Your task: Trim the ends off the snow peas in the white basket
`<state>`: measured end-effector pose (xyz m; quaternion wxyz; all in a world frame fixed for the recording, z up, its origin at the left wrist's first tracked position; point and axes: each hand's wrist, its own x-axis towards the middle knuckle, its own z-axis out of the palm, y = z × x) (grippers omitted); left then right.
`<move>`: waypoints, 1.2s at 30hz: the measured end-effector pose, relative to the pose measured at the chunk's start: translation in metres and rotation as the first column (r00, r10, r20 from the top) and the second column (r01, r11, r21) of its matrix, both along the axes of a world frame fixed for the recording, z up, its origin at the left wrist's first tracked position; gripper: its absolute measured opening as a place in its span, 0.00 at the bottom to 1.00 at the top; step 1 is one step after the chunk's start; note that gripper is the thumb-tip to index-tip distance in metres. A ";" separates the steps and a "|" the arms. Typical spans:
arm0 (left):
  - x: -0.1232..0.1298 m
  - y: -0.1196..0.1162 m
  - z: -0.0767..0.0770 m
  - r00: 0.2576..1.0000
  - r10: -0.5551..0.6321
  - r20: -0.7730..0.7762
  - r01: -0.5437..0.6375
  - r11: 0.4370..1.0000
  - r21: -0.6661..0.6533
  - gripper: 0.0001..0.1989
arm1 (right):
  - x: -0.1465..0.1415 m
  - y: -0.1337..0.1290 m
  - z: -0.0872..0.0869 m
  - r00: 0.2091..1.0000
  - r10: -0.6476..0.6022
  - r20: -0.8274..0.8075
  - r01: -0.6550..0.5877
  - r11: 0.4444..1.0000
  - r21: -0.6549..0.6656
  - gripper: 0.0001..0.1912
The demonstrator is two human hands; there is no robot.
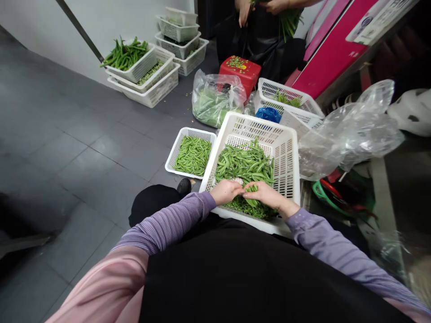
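A large white slatted basket [292,179] stands in front of me, holding flat green pea pods [247,161] and, at its near end, a heap of finer green scraps [251,207]. Over the near part of this basket my two hands meet at the fingertips. My right hand [264,194] is closed round a few green pods [251,189]. The fingers of my left hand [226,192] are pinched together beside them; what they grip is too small to make out. Left of the large basket, a small white basket [171,159] holds many pods.
Stacked white baskets [161,92] stand by the wall. A filled clear bag [215,101], a red stool [249,76] and another white basket [313,110] lie beyond. Across from me sits a person [259,40] holding greens. Plastic bags [353,128] are at right.
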<state>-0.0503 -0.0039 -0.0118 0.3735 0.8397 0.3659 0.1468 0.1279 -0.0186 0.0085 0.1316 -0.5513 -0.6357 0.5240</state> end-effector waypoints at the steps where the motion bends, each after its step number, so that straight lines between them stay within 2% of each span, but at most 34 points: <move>1: 0.001 -0.001 0.000 0.994 0.105 0.030 -0.104 0.994 -0.038 0.16 | -0.005 -0.003 -0.002 0.990 -0.120 -0.080 0.118 0.993 -0.024 0.13; 2: 0.002 -0.003 0.000 0.977 0.209 0.044 -0.205 0.975 -0.087 0.17 | -0.012 -0.006 -0.004 0.958 -0.235 -0.163 0.227 0.972 -0.065 0.13; 4: 0.004 -0.004 -0.002 0.928 0.372 0.026 -0.362 0.916 -0.174 0.20 | -0.025 -0.010 -0.010 0.845 -0.444 -0.299 0.412 0.896 -0.166 0.13; 6: 0.005 -0.006 -0.005 0.917 0.398 -0.023 -0.395 0.899 -0.190 0.21 | -0.030 -0.005 -0.017 0.686 -0.625 -0.373 0.568 0.780 -0.264 0.12; 7: 0.006 -0.008 -0.006 0.938 0.342 -0.058 -0.347 0.922 -0.171 0.21 | -0.028 0.000 -0.019 0.594 -0.706 -0.387 0.634 0.706 -0.316 0.12; 9: 0.005 -0.012 -0.010 0.973 0.138 -0.185 -0.161 0.980 -0.115 0.17 | -0.014 0.017 -0.022 0.410 -0.833 -0.373 0.722 0.546 -0.426 0.09; 10: 0.004 -0.015 -0.011 0.963 0.027 -0.270 -0.055 0.994 -0.097 0.14 | -0.004 0.027 -0.023 0.342 -0.871 -0.352 0.739 0.481 -0.472 0.09; 11: 0.004 -0.018 -0.012 0.936 -0.057 -0.346 0.028 0.996 -0.087 0.12 | 0.006 0.036 -0.022 0.306 -0.889 -0.341 0.741 0.447 -0.501 0.08; 13: 0.003 -0.022 -0.013 0.895 -0.119 -0.429 0.102 0.993 -0.062 0.09 | 0.019 0.055 -0.019 0.328 -0.878 -0.348 0.709 0.472 -0.524 0.08; 16: 0.003 -0.024 -0.011 0.907 -0.096 -0.410 0.097 0.995 -0.018 0.11 | 0.004 0.080 -0.009 0.481 -0.805 -0.348 0.596 0.591 -0.544 0.05; 18: 0.005 -0.022 -0.008 0.911 -0.103 -0.399 0.102 0.994 -0.022 0.12 | -0.028 0.098 -0.001 0.556 -0.757 -0.343 0.502 0.635 -0.587 0.04; 21: 0.006 -0.021 -0.006 0.899 -0.157 -0.408 0.144 0.988 -0.063 0.12 | -0.086 0.130 0.013 0.608 -0.725 -0.322 0.406 0.633 -0.659 0.03; 23: 0.006 -0.020 -0.008 0.889 -0.194 -0.415 0.178 0.981 -0.078 0.12 | -0.118 0.153 0.021 0.683 -0.659 -0.315 0.357 0.678 -0.642 0.02; 26: 0.006 -0.020 -0.012 0.873 -0.240 -0.425 0.226 0.971 -0.084 0.11 | -0.146 0.181 0.029 0.797 -0.508 -0.328 0.299 0.803 -0.515 0.16; 29: 0.005 -0.021 -0.013 0.850 -0.299 -0.435 0.274 0.954 -0.119 0.10 | -0.151 0.195 0.030 0.834 -0.476 -0.277 0.337 0.839 -0.427 0.28; 31: 0.005 -0.022 -0.012 0.841 -0.324 -0.434 0.296 0.946 -0.133 0.10 | -0.143 0.194 0.026 0.824 -0.499 -0.268 0.383 0.840 -0.385 0.27; 33: 0.005 -0.023 -0.011 0.841 -0.326 -0.431 0.302 0.945 -0.126 0.10 | -0.126 0.183 0.016 0.849 -0.450 -0.277 0.381 0.885 -0.269 0.21; 34: 0.005 -0.024 -0.011 0.844 -0.321 -0.430 0.301 0.946 -0.117 0.10 | -0.116 0.174 0.009 0.898 -0.369 -0.240 0.338 0.927 -0.161 0.18; 35: 0.004 -0.025 -0.010 0.846 -0.315 -0.430 0.299 0.948 -0.106 0.10 | -0.104 0.161 0.000 0.961 -0.233 -0.146 0.232 0.972 -0.026 0.15; 36: 0.004 -0.026 -0.010 0.847 -0.309 -0.432 0.297 0.950 -0.097 0.10 | -0.093 0.146 -0.010 0.998 -0.070 0.009 0.069 0.993 0.100 0.12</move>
